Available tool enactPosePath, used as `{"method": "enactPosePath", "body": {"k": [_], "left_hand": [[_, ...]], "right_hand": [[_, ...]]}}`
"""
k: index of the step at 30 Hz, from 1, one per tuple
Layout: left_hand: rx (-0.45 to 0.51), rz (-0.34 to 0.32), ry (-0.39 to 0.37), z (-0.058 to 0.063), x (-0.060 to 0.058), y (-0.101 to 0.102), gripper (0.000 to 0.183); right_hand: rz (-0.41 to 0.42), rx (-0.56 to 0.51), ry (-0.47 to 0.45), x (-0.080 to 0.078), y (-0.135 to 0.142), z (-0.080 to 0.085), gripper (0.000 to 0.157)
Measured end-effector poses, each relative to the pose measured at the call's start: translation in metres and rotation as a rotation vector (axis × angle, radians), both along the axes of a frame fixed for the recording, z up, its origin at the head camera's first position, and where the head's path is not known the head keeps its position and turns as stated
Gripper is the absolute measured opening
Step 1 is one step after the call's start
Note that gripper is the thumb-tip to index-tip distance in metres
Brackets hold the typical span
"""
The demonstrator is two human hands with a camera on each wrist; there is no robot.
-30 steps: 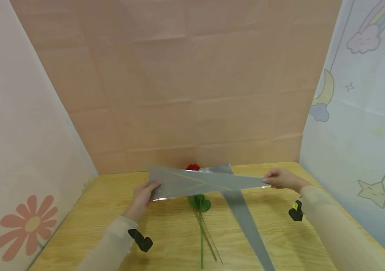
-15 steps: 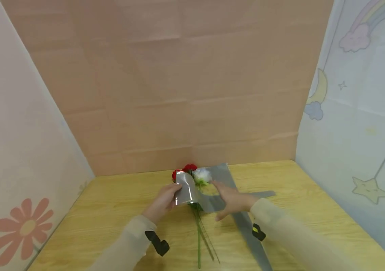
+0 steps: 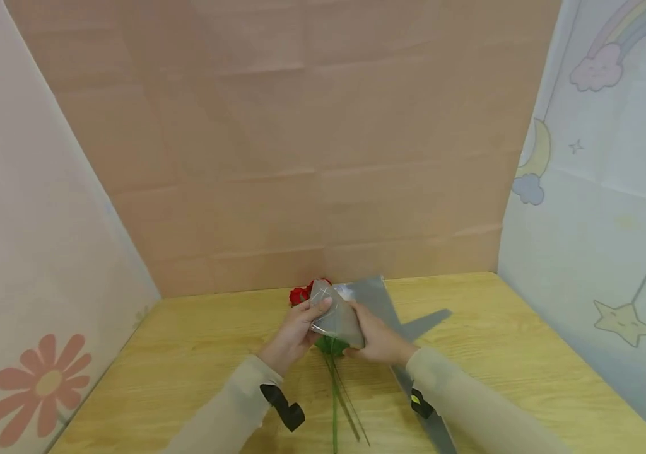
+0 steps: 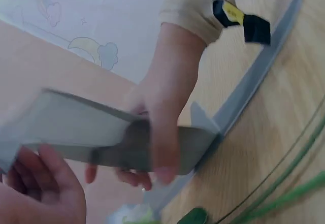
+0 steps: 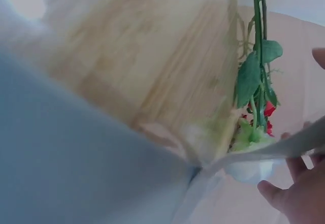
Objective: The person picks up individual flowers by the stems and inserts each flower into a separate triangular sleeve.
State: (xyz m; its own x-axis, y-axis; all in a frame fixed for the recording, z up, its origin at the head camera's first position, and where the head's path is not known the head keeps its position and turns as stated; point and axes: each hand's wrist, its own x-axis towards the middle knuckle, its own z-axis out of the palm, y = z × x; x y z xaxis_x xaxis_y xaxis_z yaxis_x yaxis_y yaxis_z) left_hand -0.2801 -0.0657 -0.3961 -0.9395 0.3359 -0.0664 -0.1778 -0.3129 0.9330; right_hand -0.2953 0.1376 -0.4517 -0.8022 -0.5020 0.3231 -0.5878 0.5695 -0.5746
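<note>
Ok so using the green stem (image 3: 335, 403) as the landmark here. Big diff in the last sec: the grey sheet (image 3: 339, 326) was stretched wide across the stem's top end, and rn it's folded down to a compact shape right over that spot. Half a sec ago the right grip (image 3: 378, 334) was spread & off the folded bit; now it's got the sheet pinched, thumb on one face, fingers behind, on the stem's right. Left grip (image 3: 296, 331) is also clamped on the sheet, just left of the stem, thumb on top.

IMO that means the folding is well along, but the sheet's not set down yet, so it prob needs both grips to keep shape. Red flowers (image 3: 299, 296) poke out left of the stem's top, leaves (image 3: 331, 345) show under the sheet. Can't tell if it's touching them tbh. Grey strip (image 3: 376, 299) lies right of the stem on the worktop (image 3: 215, 347).
</note>
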Motion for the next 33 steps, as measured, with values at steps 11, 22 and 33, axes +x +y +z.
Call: {"method": "enactPosePath", "body": {"k": [11,22,33], "left_hand": [[0.495,-0.221,-0.11,0.006,0.011,0.012,0.064],[0.585,-0.169,-0.219,0.001,0.004,-0.007,0.038],[0.266,-0.081,-0.002,0.0,-0.001,-0.017,0.028]], "right_hand": [[-0.053,-0.124,-0.032,0.002,-0.007,0.017,0.076],[-0.055,-0.079,0.11,0.002,-0.001,0.017,0.079],[-0.088,0.036,0.259,-0.002,0.005,0.014,0.081]]}}
